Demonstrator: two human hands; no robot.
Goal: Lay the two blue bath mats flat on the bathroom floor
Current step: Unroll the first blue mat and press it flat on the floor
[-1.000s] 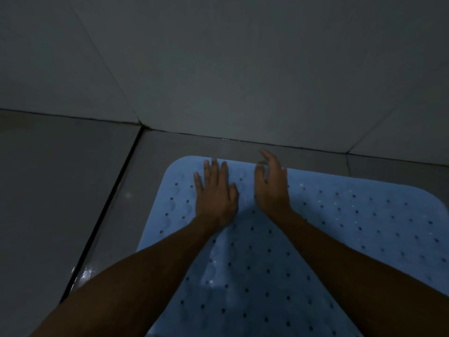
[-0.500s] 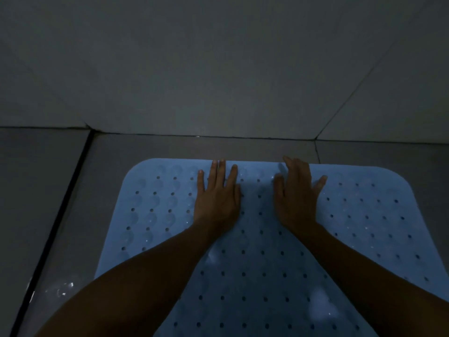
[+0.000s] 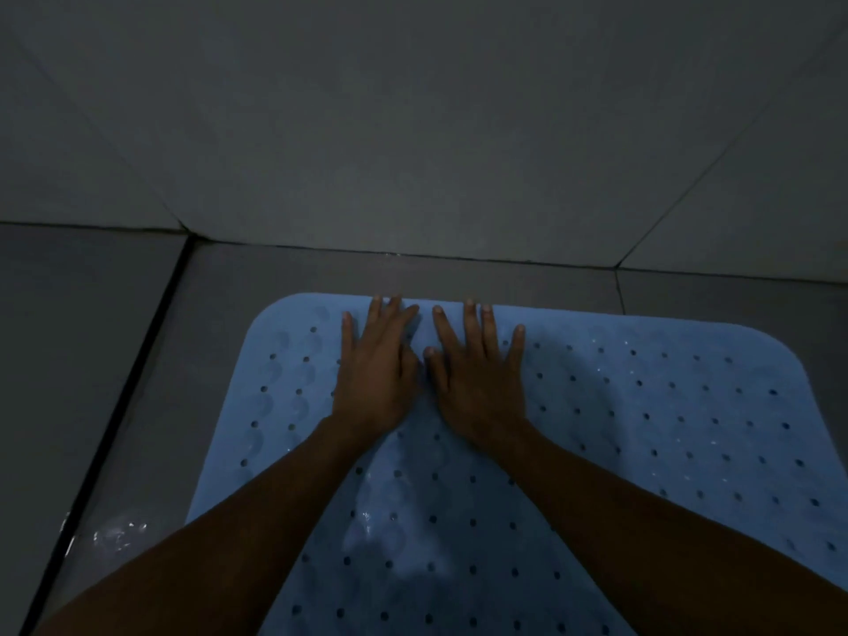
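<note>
Both hands, left hand [image 3: 374, 383] and right hand [image 3: 477, 387], press the mat [image 3: 642, 429] near its far edge.

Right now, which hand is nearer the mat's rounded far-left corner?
Left. The left hand presses flat on the mat closer to that corner; the right hand lies flat beside it, farther toward the mat's middle.

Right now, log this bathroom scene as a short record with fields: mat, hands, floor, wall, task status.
mat: one blue bath mat with holes, lying on the floor, far edge near the wall
left hand: fingers straight, palm down on the mat near its far edge
right hand: same, beside the left
floor: dark tiles, wet glint at lower left
wall: grey tiles
task status: only one mat in view
</note>
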